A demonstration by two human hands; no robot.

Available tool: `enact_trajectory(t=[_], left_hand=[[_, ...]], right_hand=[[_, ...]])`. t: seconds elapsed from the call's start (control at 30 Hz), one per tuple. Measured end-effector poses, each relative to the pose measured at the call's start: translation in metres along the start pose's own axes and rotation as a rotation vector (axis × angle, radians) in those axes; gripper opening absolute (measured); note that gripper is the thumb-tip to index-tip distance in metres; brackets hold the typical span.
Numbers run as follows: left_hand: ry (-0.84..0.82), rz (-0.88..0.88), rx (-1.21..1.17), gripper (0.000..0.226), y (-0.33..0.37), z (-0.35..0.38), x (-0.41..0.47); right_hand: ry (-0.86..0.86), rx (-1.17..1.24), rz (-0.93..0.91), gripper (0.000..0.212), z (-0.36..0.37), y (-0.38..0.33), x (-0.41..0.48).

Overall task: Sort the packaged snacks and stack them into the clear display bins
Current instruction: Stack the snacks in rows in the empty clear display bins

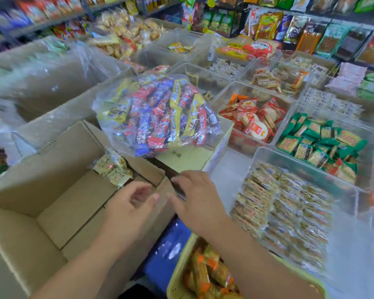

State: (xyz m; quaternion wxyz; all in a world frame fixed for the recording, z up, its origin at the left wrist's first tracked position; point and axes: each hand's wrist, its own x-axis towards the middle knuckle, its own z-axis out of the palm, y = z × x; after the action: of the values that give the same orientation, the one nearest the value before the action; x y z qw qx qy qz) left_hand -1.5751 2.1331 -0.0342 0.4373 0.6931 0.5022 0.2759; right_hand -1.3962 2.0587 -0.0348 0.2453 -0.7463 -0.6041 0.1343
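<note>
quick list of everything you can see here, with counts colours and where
open cardboard box: one, brown, lower left
small snack packs: few, beige, that box's far corner
clear bag of mixed snacks: one, red, blue, yellow, on second box, centre
red and orange packs: many, bin right of bag
green packs: many, bin at right
clear-wrapped packs: many, beige, nearest right bin
basket: one, yellow, bottom centre
left hand: one, empty, over open box
right hand: one, fingers straight, at box flap
</note>
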Motion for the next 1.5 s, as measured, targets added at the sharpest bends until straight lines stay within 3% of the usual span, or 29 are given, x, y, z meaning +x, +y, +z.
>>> enact_trajectory(t=[0.13, 0.33, 0.43, 0.57, 0.67, 0.77, 0.9, 1.03, 1.17, 1.23, 1.37, 1.5], left_hand=[[0.097, -0.255, -0.014, 0.033, -0.06, -0.064, 0.05], [0.017, -0.537, 0.115, 0.071, -0.131, -0.097, 0.125], [-0.004, -0.698, -0.043, 0.071, -0.148, -0.086, 0.156], [0.085, -0.887, -0.464, 0.063, -0.148, -0.065, 0.189], [0.182, -0.931, -0.768, 0.045, -0.147, -0.054, 0.21], [0.147, -0.956, -0.991, 0.041, -0.149, -0.049, 0.221], [0.155, -0.958, -0.94, 0.043, -0.152, -0.048, 0.22], [0.022, -1.006, -0.994, 0.07, -0.15, -0.048, 0.213], [-0.044, -1.04, -0.895, 0.108, -0.136, -0.052, 0.222], [-0.034, -1.062, -0.856, 0.097, -0.133, -0.055, 0.227], [-0.007, -1.035, -0.703, 0.049, -0.151, -0.059, 0.222], [0.053, -0.936, -0.625, 0.034, -0.168, -0.074, 0.211]], right_hand=[[-0.185, -0.087, -0.158, 0.048, 0.056, -0.061, 0.02], [-0.336, -0.298, -0.032, 0.057, 0.096, -0.091, 0.05], [-0.324, -0.369, 0.019, 0.06, 0.103, -0.095, 0.051], [-0.356, -0.411, 0.065, 0.057, 0.105, -0.098, 0.056], [-0.387, -0.428, 0.088, 0.057, 0.106, -0.101, 0.058], [-0.398, -0.441, 0.109, 0.058, 0.106, -0.105, 0.058], [-0.408, -0.461, 0.123, 0.058, 0.105, -0.107, 0.058], [-0.398, -0.476, 0.118, 0.057, 0.106, -0.107, 0.059], [-0.382, -0.49, 0.117, 0.056, 0.109, -0.106, 0.058], [-0.371, -0.491, 0.113, 0.054, 0.109, -0.105, 0.057], [-0.344, -0.487, 0.108, 0.052, 0.111, -0.104, 0.055], [-0.332, -0.486, 0.103, 0.051, 0.111, -0.102, 0.053]])
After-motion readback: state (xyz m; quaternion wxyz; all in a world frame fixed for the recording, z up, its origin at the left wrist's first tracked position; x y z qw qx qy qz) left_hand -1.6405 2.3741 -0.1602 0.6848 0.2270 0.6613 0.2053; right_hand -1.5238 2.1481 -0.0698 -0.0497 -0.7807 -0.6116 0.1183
